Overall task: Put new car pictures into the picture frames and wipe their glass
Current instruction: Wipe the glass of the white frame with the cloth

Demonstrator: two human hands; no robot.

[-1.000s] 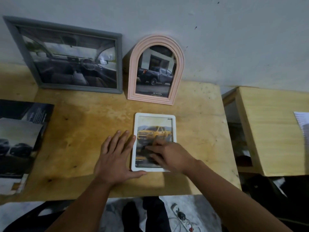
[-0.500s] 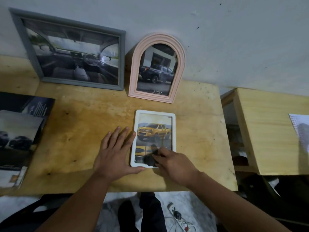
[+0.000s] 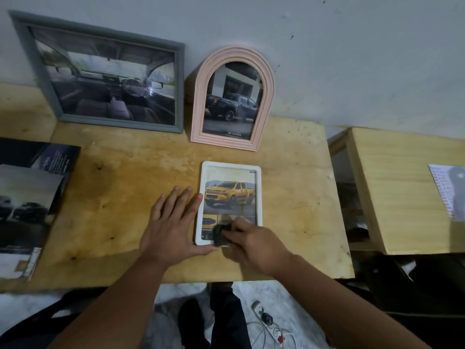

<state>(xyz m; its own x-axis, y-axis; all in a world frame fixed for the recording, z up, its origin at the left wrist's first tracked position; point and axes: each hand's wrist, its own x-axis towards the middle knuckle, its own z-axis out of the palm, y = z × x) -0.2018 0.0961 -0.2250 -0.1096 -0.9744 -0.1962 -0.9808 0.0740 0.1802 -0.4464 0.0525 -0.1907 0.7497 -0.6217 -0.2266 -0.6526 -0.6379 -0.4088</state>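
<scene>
A small white picture frame (image 3: 258, 187) with a yellow pickup picture lies flat on the wooden table (image 3: 125, 197). My left hand (image 3: 173, 225) lies flat beside it, fingers straight, thumb against the frame's lower left corner. My right hand (image 3: 254, 245) grips a small dark cloth (image 3: 220, 234) and presses it on the glass at the frame's bottom edge. A pink arched frame (image 3: 198, 102) with a dark pickup picture and a large grey frame (image 3: 180, 84) with a car interior picture lean against the wall behind.
Car brochures (image 3: 32, 197) are stacked at the table's left edge. A second wooden table (image 3: 402, 187) stands to the right with a sheet of paper (image 3: 446, 192) on it. A power strip and cables (image 3: 269, 323) lie on the floor by my legs.
My right hand has slid the cloth down the glass from the middle to the bottom edge of the white frame. My left hand has stayed in place.
</scene>
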